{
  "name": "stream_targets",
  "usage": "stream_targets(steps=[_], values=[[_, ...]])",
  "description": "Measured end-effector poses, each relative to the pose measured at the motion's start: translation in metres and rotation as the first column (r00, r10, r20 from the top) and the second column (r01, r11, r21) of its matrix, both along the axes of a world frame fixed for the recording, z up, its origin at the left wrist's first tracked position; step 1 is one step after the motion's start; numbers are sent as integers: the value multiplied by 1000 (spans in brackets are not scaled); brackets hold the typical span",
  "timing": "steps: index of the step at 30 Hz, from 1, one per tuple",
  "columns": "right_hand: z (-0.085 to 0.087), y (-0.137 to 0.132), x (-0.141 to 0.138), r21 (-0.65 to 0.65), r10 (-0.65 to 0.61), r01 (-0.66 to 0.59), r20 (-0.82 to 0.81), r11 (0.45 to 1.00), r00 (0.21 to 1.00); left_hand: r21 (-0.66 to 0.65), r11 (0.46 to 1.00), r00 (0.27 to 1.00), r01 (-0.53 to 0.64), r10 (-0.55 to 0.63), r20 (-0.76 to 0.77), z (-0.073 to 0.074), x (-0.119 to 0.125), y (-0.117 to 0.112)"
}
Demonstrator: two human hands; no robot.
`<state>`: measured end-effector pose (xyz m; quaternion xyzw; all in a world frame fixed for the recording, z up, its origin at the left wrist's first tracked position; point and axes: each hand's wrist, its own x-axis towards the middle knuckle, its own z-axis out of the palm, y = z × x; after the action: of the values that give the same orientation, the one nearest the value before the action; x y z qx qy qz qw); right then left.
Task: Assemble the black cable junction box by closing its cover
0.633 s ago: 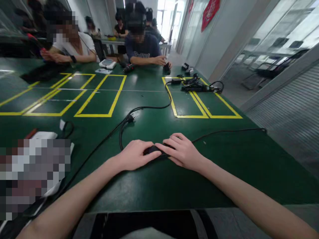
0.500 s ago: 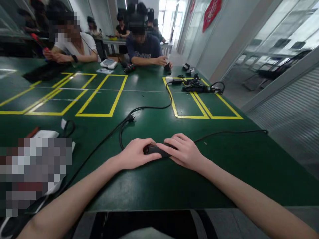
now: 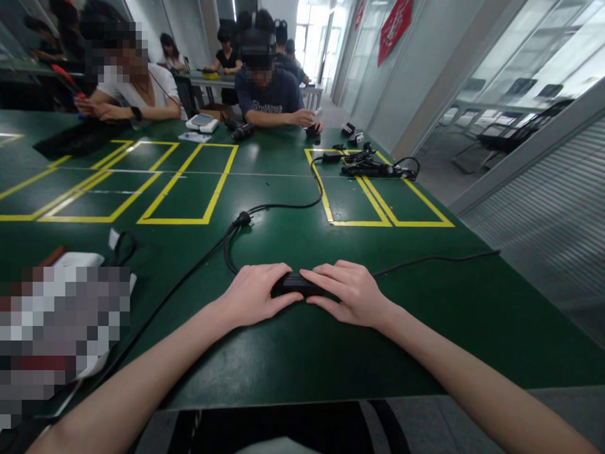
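A black power adapter (image 3: 297,285) lies on the green table in front of me, its ends covered by my hands. My left hand (image 3: 258,293) wraps its left end, thumb on the near side and fingers on the far side. On the right end, my right hand (image 3: 347,291) grips with its thumb low and its fingers across the top. From behind my left hand a black cord curves up to a plug (image 3: 243,219). Another thin cord (image 3: 435,258) runs off to the right from beyond my right hand.
Yellow tape rectangles (image 3: 174,221) mark the green table (image 3: 283,366). Black cables and devices (image 3: 368,169) lie at the far right. A power drill (image 3: 242,131) and a white device (image 3: 202,122) are at the back, near two seated people. A blurred-out packet (image 3: 66,321) sits at left.
My hands stay on the adapter; my right hand's thumb and fingers have spread a little apart around it. The adapter's top has turned slightly. The whole view has shifted a little.
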<state>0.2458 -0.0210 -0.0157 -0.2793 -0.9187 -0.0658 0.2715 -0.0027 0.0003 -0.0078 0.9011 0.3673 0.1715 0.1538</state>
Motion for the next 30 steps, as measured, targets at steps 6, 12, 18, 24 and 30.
stream_targets(steps=[6,12,18,24,30], values=[[1,4,-2,-53,66,-60,131,997,989,-36,999,999,11,-13,-50,4,0,-4],[1,4,-4,-189,45,-1,228,982,973,-21,1000,998,-16,15,-59,-2,1,-3],[8,4,14,-388,-121,79,-85,918,989,399,917,989,-21,-40,145,-2,3,-4],[20,46,68,-485,-520,261,-538,835,663,341,934,987,109,-142,74,-9,3,-4],[33,94,134,-625,-738,397,-608,672,293,160,959,972,234,-231,-37,-14,5,-2]])
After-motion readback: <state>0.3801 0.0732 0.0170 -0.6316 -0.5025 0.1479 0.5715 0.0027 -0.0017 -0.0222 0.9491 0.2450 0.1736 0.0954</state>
